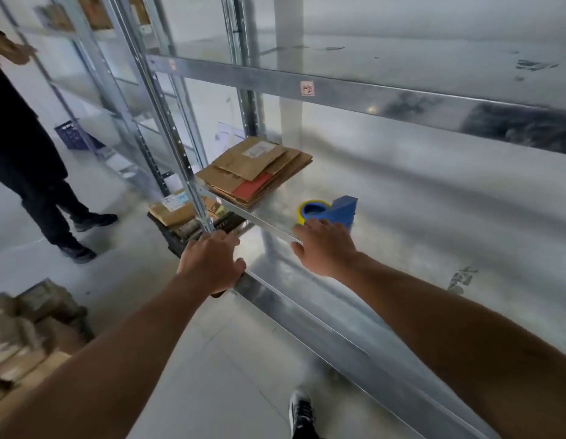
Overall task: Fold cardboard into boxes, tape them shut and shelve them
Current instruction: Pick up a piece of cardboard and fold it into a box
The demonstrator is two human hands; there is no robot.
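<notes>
both arms stretch forward, hands apart. left hand curls over the metal shelf at its near-left corner. right hand hovers palm down, fingers loose, just beside the tape dispenser. flattened cardboard lies far left on the shelf.

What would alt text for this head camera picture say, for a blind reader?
A person's right hand reaches for a blue tape dispenser on a metal shelf, while the left hand grips its front edge. Flattened cardboard lies stacked further left.
</notes>
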